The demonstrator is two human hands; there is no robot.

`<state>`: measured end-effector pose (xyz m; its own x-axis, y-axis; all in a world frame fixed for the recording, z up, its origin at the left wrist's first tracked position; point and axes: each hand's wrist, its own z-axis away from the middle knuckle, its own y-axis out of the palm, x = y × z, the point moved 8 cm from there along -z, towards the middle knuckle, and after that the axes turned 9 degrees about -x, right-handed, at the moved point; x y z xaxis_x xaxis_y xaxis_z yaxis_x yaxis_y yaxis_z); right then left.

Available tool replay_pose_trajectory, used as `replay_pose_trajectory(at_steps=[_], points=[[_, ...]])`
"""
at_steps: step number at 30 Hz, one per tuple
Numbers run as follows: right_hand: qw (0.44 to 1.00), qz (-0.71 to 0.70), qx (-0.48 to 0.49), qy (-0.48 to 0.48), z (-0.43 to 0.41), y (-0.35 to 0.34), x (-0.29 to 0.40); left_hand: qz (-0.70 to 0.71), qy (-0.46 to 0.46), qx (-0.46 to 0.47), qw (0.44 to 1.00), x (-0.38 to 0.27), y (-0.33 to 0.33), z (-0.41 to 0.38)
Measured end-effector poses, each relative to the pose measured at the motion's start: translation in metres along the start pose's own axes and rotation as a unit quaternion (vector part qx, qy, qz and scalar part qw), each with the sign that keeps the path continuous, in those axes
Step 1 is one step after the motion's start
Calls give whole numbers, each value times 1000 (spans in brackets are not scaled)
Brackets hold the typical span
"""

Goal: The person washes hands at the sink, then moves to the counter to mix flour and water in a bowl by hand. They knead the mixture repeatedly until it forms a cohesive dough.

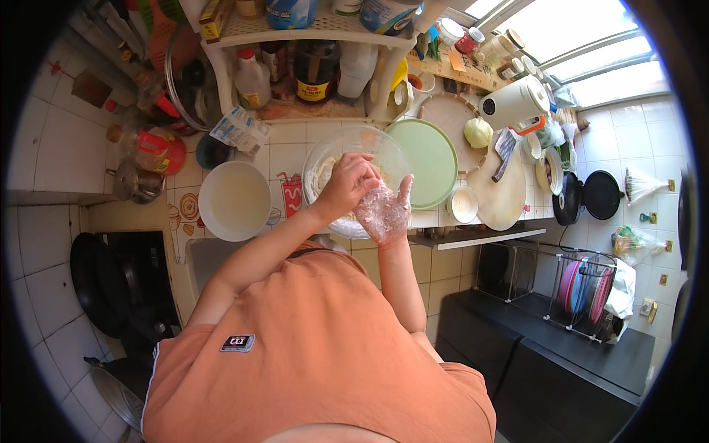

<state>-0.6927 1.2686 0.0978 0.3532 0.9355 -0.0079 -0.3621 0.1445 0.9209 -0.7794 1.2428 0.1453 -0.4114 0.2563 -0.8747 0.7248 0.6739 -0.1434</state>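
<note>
My right hand (383, 213) is palm up over the near right part of a large clear bowl (359, 134), its thumb held out to the right. Whitish sticky dough and bits coat its palm and thumb. From the left, my left hand (350, 180) reaches over the bowl with bent fingers, its fingertips at the right hand's fingers; whether it pinches anything is unclear. Pale floury dough (323, 176) lies in the bowl, partly hidden by my hands. Left of the bowl stands a white bowl (235, 202) of pale cloudy liquid.
A green round lid or tray (429, 163) adjoins the clear bowl. Further right are a small bowl of pale grains or flakes (462, 204), a cutting board (503, 196), a cleaver (504, 149) and a cabbage (478, 133). A shelf with jars (310, 34) rises behind; a sink (205, 263) lies near left.
</note>
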Motion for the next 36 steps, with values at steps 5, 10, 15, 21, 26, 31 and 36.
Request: replay_pose_trajectory(at_steps=[5, 10, 15, 21, 26, 31, 36], points=[[999, 10, 19, -36, 4, -2, 18, -52, -11, 30, 998, 11, -17, 4], [996, 2, 87, -38, 6, 4, 27, -91, 39, 76, 992, -12, -14, 11], [984, 81, 14, -156, 4, -1, 40, -153, 101, 134, 974, -48, 0, 31], [973, 129, -20, -192, 2, 0, 27, -210, 82, 113, 968, -41, 6, 36], [976, 127, -44, -172, 2, -5, 17, -201, 23, 118, 972, -20, 15, 43], [968, 147, -9, -203, 0, 3, 25, -148, 25, 108, 983, -21, 17, 42], [955, 179, -33, -234, -7, -2, 44, -134, 65, 138, 979, -41, 20, 44]])
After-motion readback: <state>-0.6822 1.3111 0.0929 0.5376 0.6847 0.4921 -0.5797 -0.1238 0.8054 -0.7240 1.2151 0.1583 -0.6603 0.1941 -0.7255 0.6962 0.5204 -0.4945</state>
